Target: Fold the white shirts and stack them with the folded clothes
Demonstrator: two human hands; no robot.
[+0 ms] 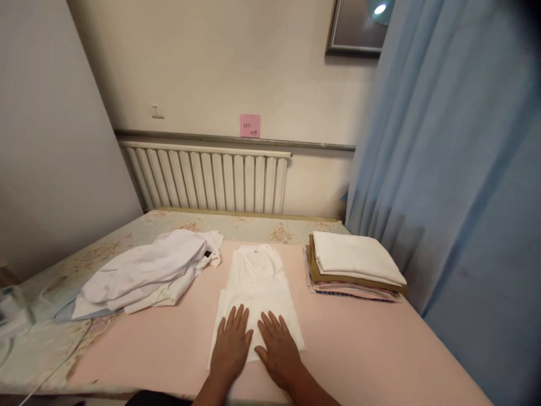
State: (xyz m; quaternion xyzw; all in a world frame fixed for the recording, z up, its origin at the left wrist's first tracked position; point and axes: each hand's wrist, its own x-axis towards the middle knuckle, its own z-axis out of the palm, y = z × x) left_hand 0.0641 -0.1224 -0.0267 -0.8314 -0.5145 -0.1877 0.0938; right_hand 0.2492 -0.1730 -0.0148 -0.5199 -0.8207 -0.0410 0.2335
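A white shirt (257, 287) lies on the pink cloth (346, 344), its sides tucked into a narrow strip and its lower part folded up over itself. The collar points away from me. My left hand (231, 341) rests flat on the near left part of the shirt, fingers stretched out. Beside it, my right hand (279, 347) lies flat on the near right part, fingers spread. Neither hand grips the fabric. The palms hide some of the shirt's near edge.
Left of the shirt is a loose heap of white garments (147, 270). On the right stands a stack of folded clothes (359, 259), near a blue curtain (456, 169). A radiator (220, 175) runs along the wall behind. A cord (63, 361) trails at the left.
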